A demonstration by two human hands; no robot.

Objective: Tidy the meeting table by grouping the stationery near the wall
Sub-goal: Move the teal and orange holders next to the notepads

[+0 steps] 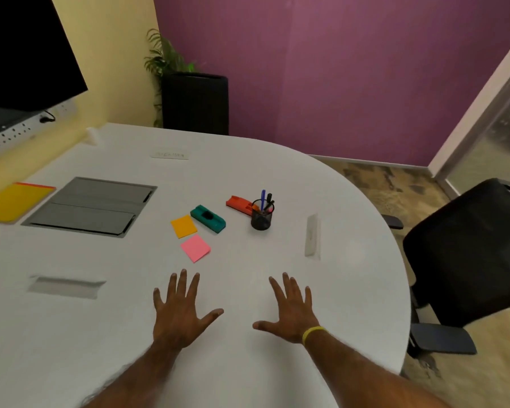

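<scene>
Left hand (180, 316) and right hand (292, 313) splayed flat over table (345, 195), holding nothing | mesh cup (261, 219): pens (263, 196) standing inside

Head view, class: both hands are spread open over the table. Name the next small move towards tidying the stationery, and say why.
Probably reach the left hand forward to the pink sticky pad: it lies nearest, just beyond that open, empty hand, and away from the yellow pad by the wall.

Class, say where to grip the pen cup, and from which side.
Probably grip the pen cup round its upright wall, from the right or near side: pens stick out of the top, and an orange block lies close on its left.
</scene>
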